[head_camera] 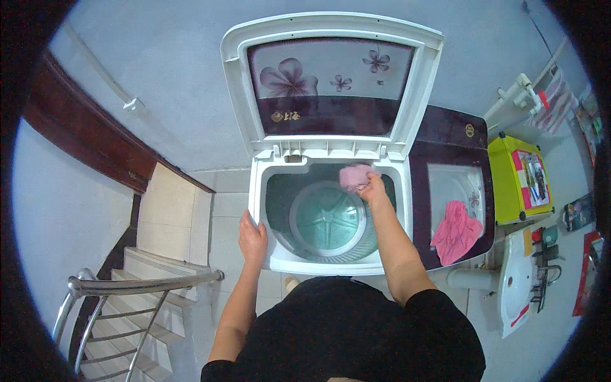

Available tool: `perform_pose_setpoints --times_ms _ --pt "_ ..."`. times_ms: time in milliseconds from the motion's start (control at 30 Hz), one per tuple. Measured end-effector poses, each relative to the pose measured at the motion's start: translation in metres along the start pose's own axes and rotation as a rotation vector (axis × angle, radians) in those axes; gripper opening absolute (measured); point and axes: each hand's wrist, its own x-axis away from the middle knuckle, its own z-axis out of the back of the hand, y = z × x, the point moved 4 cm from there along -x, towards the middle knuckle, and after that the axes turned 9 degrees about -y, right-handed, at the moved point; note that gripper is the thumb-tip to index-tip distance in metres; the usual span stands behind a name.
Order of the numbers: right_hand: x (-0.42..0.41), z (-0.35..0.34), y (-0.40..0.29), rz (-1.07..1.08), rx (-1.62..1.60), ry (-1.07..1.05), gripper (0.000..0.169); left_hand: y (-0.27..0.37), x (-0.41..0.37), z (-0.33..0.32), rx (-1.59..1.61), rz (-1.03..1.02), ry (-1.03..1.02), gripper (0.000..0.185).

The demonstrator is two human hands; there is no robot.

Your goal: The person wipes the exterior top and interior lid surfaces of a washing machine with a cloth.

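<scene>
My right hand [373, 189] is closed on a bunched light-pink cloth [355, 177] near the back right of the washing machine's open tub. My left hand [253, 236] rests against the left edge of the white washing machine [310, 266], its fingers on the rim. Inside, the round ribbed base of the tub [327, 217] looks blue-green. The flower-patterned lid [329, 86] stands raised behind the tub. On the closed right-hand cover of the machine lies a brighter pink cloth [456, 231], draped near its front edge.
To the left, a metal handrail [148, 285] borders descending steps [152, 310]. A green storage box [506, 181] stands right of the machine, with a white washbasin [515, 286] nearer me. White pipes [518, 95] run along the wall at the upper right.
</scene>
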Motion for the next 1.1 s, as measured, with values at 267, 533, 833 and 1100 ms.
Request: perform_pose_setpoints --times_ms 267,533,833,1100 --pt "0.054 0.025 -0.027 0.671 0.95 0.175 0.045 0.002 -0.004 -0.002 0.018 0.063 -0.073 0.056" --pt "0.073 -0.001 -0.069 0.818 1.489 0.496 0.047 0.003 -0.003 -0.002 -0.018 -0.022 0.005 0.056" --pt "0.065 -0.011 -0.053 0.828 1.721 0.349 0.041 0.005 -0.005 0.0 0.001 0.007 -0.05 0.055" --pt "0.086 -0.027 -0.068 0.508 2.077 0.429 0.044 -0.006 -0.001 -0.005 0.019 -0.03 -0.018 0.057"
